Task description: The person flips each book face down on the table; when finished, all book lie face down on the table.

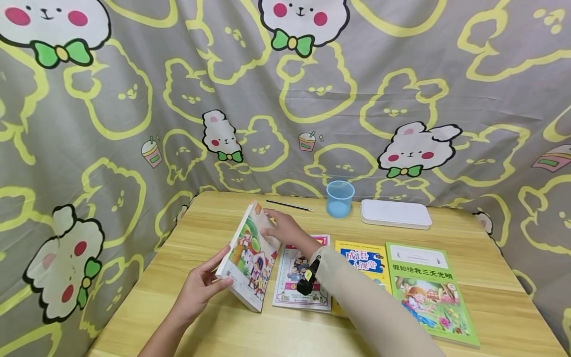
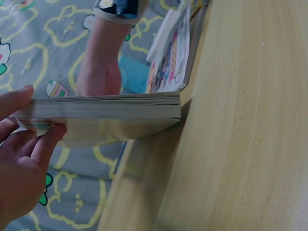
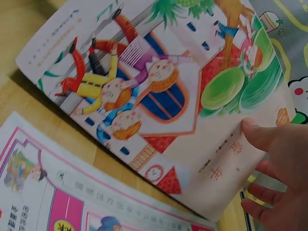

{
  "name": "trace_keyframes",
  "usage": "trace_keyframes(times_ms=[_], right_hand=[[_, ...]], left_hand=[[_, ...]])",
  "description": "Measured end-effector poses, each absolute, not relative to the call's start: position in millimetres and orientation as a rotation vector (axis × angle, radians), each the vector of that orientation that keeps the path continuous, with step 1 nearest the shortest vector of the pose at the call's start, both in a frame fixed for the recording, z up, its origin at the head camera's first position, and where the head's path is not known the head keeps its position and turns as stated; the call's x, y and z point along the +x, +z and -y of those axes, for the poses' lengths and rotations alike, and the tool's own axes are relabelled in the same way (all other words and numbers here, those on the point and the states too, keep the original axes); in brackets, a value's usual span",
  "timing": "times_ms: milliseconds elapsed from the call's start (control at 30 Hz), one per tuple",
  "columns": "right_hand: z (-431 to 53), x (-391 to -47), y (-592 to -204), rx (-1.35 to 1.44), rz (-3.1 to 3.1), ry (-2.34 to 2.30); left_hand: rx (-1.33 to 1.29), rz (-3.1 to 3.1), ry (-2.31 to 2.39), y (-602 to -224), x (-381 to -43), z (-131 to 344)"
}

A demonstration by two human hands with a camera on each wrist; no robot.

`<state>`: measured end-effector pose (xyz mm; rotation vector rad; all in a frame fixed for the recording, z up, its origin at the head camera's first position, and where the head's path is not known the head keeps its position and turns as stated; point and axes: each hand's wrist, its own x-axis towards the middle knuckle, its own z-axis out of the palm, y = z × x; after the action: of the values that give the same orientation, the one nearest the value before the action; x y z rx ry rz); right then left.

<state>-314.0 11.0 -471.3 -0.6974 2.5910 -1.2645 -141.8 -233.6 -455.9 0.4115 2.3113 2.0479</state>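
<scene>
A thick illustrated book (image 1: pixel 254 258) stands tilted on the table's left half, its cover turned to the right. My left hand (image 1: pixel 200 287) pinches its near left edge, thumb on one face and fingers on the other. The left wrist view shows that hand (image 2: pixel 29 149) beside the block of page edges (image 2: pixel 110 107). At the book's far top edge is my right hand (image 1: pixel 287 230). In the right wrist view its thumb (image 3: pixel 260 134) lies on the cover (image 3: pixel 192 159), with the other fingers at the edge; their tips are partly hidden.
Right of the held book lie a pink-bordered book (image 1: pixel 303 297), a yellow book (image 1: pixel 361 258) partly under my right forearm, and a green book (image 1: pixel 432 297). Farther back are a pencil (image 1: pixel 290 205), a blue translucent cup (image 1: pixel 340 199) and a white case (image 1: pixel 396 213), before a patterned curtain (image 1: pixel 312 163).
</scene>
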Motion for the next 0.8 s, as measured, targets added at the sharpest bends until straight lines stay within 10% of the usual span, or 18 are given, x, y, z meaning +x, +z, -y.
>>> trace_keyframes(times_ms=[800], right_hand=[[1, -312, -439, -0.58, -1.879, -1.852]], left_hand=[[0.734, -2.682, 1.586, -438, -129, 230]])
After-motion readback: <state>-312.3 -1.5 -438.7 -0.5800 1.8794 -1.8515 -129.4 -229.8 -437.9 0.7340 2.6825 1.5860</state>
